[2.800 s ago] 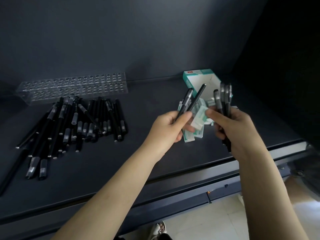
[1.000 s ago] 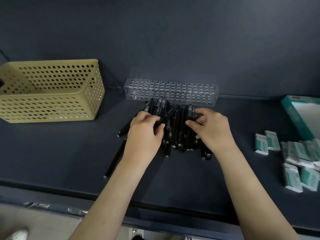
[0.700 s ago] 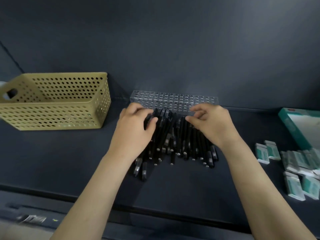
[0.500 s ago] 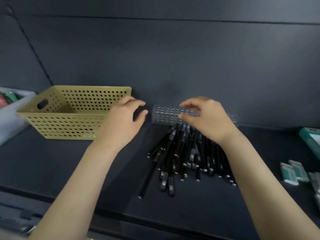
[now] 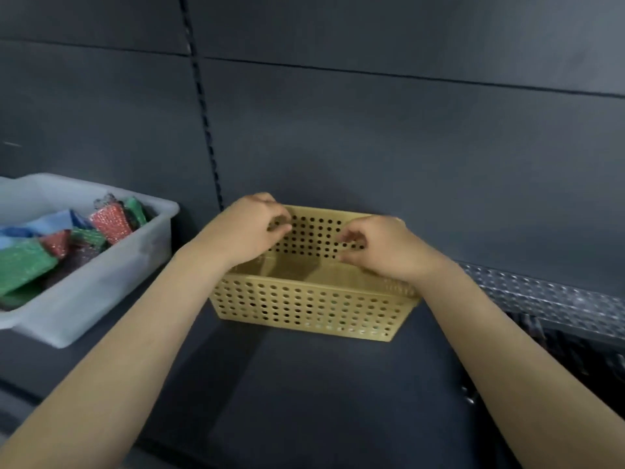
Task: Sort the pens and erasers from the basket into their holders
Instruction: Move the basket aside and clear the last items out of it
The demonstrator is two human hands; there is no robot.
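I reach both hands into the yellow perforated basket [image 5: 304, 306] on the dark shelf [image 5: 321, 394], left hand [image 5: 248, 230] and right hand [image 5: 382, 247] curled with fingertips pinched, apparently feeling for leftovers, though I cannot tell whether either holds anything; the clear pen holder [image 5: 548, 299] waits just right.

pen holder [image 5: 554, 297] cut off right | pens [image 5: 575, 350] blurred (dark streaks)

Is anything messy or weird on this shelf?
A little. The yellow basket sits slightly crooked on the shelf, and the pens lie loose below the clear holder instead of standing in it.
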